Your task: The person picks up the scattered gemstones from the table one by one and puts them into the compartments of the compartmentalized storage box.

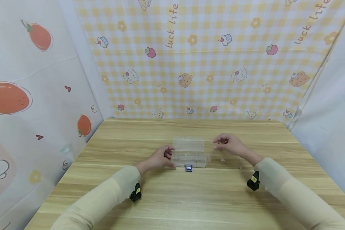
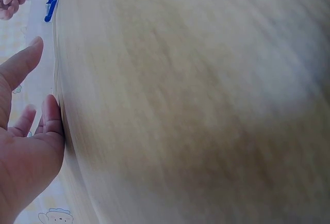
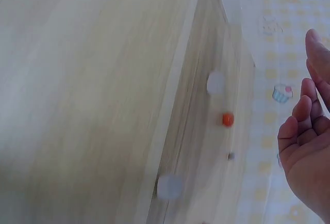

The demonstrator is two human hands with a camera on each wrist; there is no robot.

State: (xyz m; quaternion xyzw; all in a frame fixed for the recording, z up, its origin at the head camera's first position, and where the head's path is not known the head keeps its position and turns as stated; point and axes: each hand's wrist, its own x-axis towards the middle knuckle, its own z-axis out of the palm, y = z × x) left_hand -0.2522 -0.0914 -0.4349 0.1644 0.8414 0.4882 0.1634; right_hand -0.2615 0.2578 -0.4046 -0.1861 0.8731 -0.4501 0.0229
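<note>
A wood-grain counter [image 1: 189, 199] carries the open-lidded compartment box [image 1: 188, 153]; the left hand [image 1: 159, 157] holds its left end, probably for steadiness, while the right hand [image 1: 231, 144] hovers nearby, loosely curved, seemingly empty.

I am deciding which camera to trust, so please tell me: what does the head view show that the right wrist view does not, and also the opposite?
Only the head view: the left grip at one end of the clear box, the box's blue latch and both sleeves.
Only the right wrist view: a small orange-red piece, which I cannot make out from the head.
Both: the right grip, wooden table, checked backdrop and small pale pieces.
</note>
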